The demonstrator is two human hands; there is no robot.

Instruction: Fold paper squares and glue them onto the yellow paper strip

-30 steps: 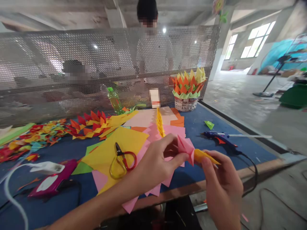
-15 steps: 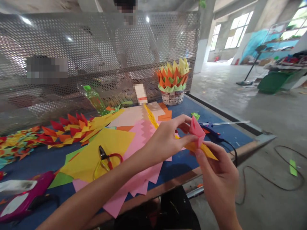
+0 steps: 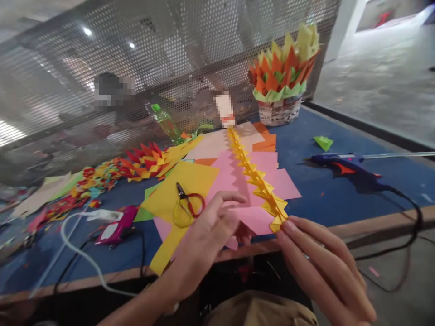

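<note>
My left hand pinches a folded pink paper piece just above the table's near edge. My right hand has its fingers stretched long, with the fingertips closed on the near end of a yellow chain of folded paper pieces. That chain runs away from me across pink paper sheets toward the back of the blue table. The pink piece touches the chain's near end.
Yellow-handled scissors lie on a yellow sheet left of my hands. A blue glue gun lies at right, a pink glue gun at left. A basket of folded paper, a green bottle and a perforated metal screen stand behind.
The view tilted down and closer. My hands lowered from mid-air to the table edge. The pink piece now meets the end of the long yellow chain, and my right fingers have stretched out.
</note>
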